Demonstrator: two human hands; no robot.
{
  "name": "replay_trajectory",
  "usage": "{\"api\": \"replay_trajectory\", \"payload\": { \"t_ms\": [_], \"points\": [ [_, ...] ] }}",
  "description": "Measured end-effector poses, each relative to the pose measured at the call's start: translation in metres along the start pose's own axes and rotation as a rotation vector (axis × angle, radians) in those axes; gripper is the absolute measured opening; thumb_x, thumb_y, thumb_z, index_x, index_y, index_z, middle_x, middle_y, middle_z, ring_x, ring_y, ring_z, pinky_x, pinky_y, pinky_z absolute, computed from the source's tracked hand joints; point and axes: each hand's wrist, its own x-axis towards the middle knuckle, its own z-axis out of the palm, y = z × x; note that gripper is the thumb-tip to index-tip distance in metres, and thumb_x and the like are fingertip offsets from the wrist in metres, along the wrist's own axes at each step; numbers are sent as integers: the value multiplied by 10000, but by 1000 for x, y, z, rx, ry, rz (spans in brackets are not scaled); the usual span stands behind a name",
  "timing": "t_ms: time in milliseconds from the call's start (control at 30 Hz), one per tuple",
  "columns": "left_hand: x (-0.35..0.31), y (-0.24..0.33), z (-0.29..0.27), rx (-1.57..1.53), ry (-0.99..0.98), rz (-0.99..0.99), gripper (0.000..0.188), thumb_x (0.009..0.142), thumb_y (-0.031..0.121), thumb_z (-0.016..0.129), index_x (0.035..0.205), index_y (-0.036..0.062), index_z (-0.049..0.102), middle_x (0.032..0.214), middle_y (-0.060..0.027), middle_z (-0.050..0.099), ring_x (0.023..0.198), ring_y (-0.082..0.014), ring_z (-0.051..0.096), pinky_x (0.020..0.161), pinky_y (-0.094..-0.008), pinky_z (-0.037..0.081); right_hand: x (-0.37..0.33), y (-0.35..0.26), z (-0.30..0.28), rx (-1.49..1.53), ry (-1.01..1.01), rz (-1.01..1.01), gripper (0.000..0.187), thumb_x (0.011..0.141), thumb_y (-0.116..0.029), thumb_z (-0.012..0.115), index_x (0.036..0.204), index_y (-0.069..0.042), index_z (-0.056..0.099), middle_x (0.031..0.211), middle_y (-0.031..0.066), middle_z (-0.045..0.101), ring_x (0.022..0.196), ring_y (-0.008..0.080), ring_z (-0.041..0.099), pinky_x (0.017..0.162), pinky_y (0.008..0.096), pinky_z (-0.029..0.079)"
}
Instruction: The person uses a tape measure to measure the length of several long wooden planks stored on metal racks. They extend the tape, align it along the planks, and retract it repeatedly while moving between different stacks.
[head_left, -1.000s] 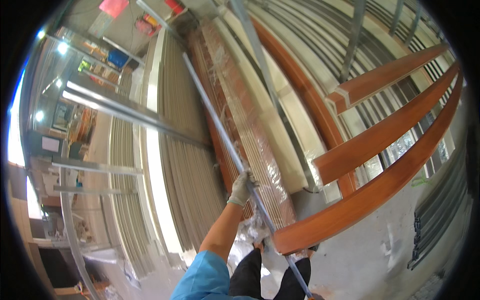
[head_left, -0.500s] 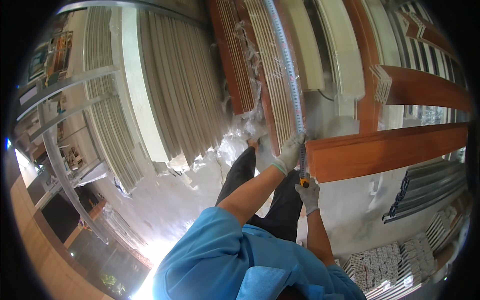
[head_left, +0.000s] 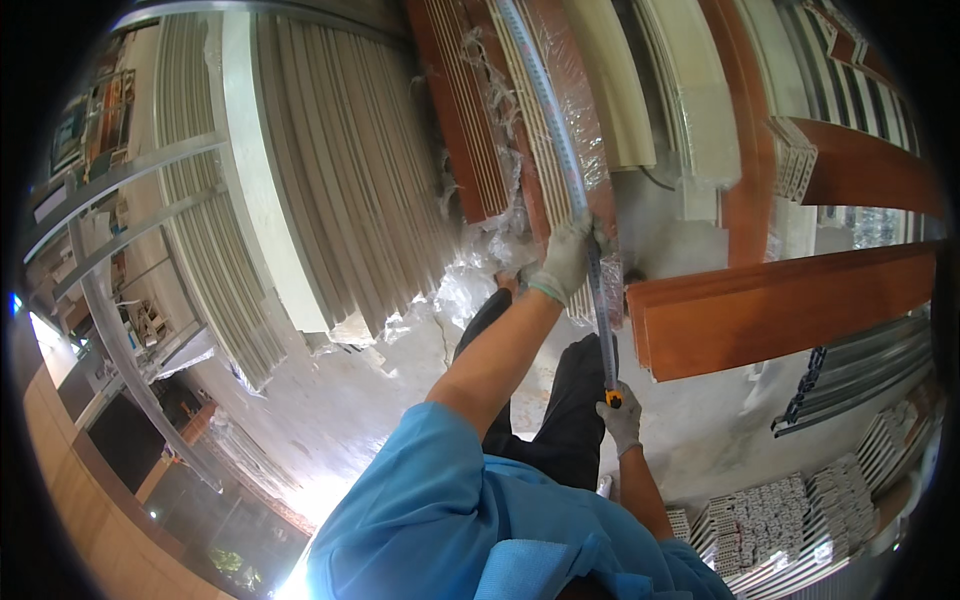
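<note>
A tape measure (head_left: 613, 398) with a dark and yellow case is held in my right hand (head_left: 624, 420), closed round it and wearing a grey glove. Its pale metal blade (head_left: 556, 120) runs out to the far edge, over a long wrapped stack of ribbed, red-brown panels (head_left: 543, 150). My left hand (head_left: 566, 262), in a whitish glove with a green cuff, is closed on the blade near the stack's near end; its fingertips are partly hidden. Between my hands the blade is stretched, with its darker underside showing.
Red-brown boards (head_left: 780, 310) lie crosswise to the right. Cream panels (head_left: 610, 90) are beyond them, and long grey-beige strips (head_left: 340, 170) are stacked at the left. Dark metal profiles (head_left: 850, 375) and a stack of hollow-ended profiles (head_left: 760, 520) are at the lower right. Crumpled plastic film (head_left: 465, 290) lies on the floor.
My left hand has moved farther out along the blade and slightly left. The right hand has come nearer to me with the case, and the span between my hands is longer.
</note>
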Motion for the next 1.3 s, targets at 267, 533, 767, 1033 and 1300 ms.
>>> {"api": "replay_trajectory", "payload": {
  "t_ms": [267, 533, 767, 1033, 1300],
  "points": [
    [22, 1, -19, 49, 2, 44, 249, 1000, 298, 547, 1014, 52, 588, 816, -41, 614, 744, -193, 604, 731, -362, 513, 20, 30, 23, -48, 72, 157, 489, 704, -13, 754, 1174, -21, 620, 1050, 41, 652, 973, 165, 609, 889, 300, 487],
    [-29, -33, -28, 238, 22, -84, 310, 1001, 318, 548, 1092, 26, 597, 902, -78, 658, 828, -203, 640, 731, -337, 513, 47, -8, 40, -79, 78, -66, 447, 695, -38, 743, 1127, -36, 626, 947, 45, 639, 891, 152, 605, 816, 300, 496],
    [35, 58, -7, 183, -17, 128, 278, 993, 312, 569, 1038, 39, 600, 791, -46, 645, 724, -169, 625, 685, -313, 499, 9, -37, 21, 53, -46, -132, 412, 646, -147, 774, 1014, -28, 634, 937, 93, 651, 887, 282, 631, 827, 333, 503],
    [15, 67, 8, 257, -79, 94, 276, 981, 315, 589, 1012, 42, 617, 781, -51, 651, 711, -170, 634, 671, -301, 503, 21, -68, -2, 62, -37, -93, 574, 638, -91, 769, 1182, 2, 613, 1049, 122, 660, 974, 240, 635, 898, 316, 493],
    [-47, -12, -26, 455, -94, -67, 267, 954, 314, 641, 1036, 60, 657, 878, 15, 648, 802, -71, 586, 693, -248, 483, 16, -85, 1, -29, 89, -222, 894, 633, -162, 774, 1427, -53, 379, 1195, 211, 633, 1119, 371, 611, 949, 412, 487]
  ]
}}
